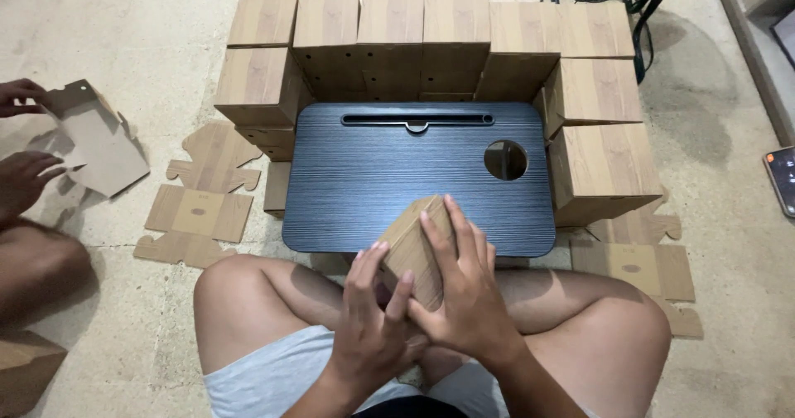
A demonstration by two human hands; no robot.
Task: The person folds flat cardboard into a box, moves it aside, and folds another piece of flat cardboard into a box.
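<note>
Both hands grip a small cardboard box point(416, 248) with a pale wood-grain print, half-folded and tilted, one corner pointing up. The left hand point(374, 323) cups its lower side; the right hand point(462, 289) wraps over its top. It hovers above the crossed legs, at the near edge of the dark lap bench point(389, 178).
</note>
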